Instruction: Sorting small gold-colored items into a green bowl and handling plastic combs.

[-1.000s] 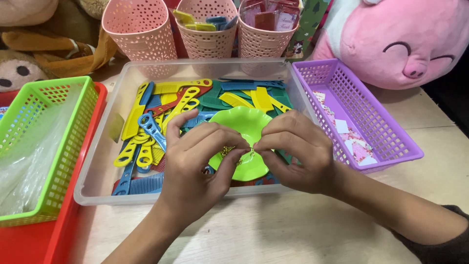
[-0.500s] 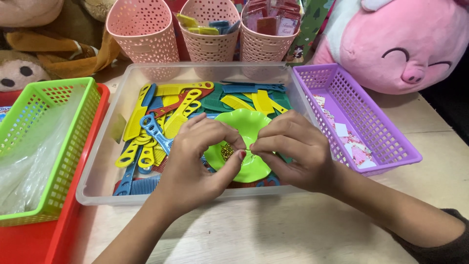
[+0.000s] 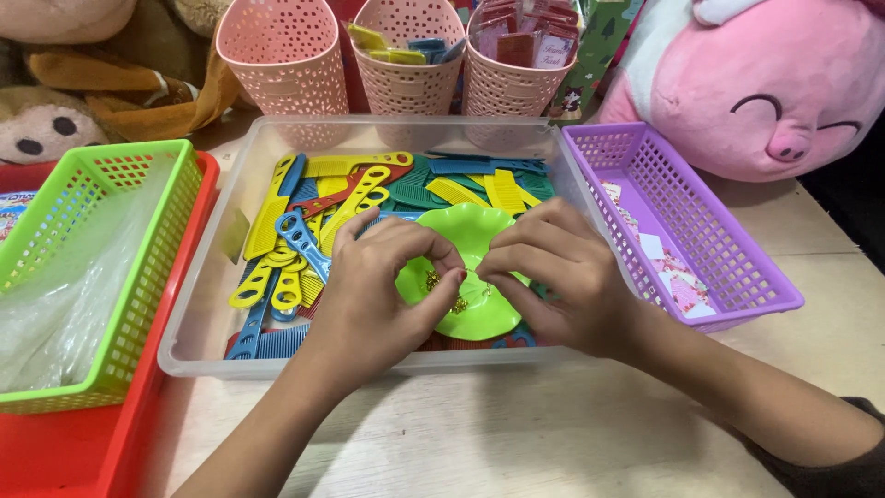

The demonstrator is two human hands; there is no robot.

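A wooden table (image 3: 590,443) fills the lower frame, with a pink plush pig (image 3: 765,83) at the upper right and brown plush toys (image 3: 83,83) at the upper left. In the centre sits a clear plastic bin (image 3: 212,304) full of yellow, blue, green and red combs (image 3: 295,240). At its left stands a green basket (image 3: 101,267) holding a clear bag, resting on a red tray (image 3: 55,452); at its right is a purple basket (image 3: 701,231) with small cards. Three pink baskets (image 3: 406,65) line the top edge. Over the bin's right half lies a green scalloped dish (image 3: 470,277). The left hand (image 3: 378,295) and right hand (image 3: 553,277) meet above it, fingertips pinched together on a tiny gold piece (image 3: 458,302); exactly what each grips is too small to tell.
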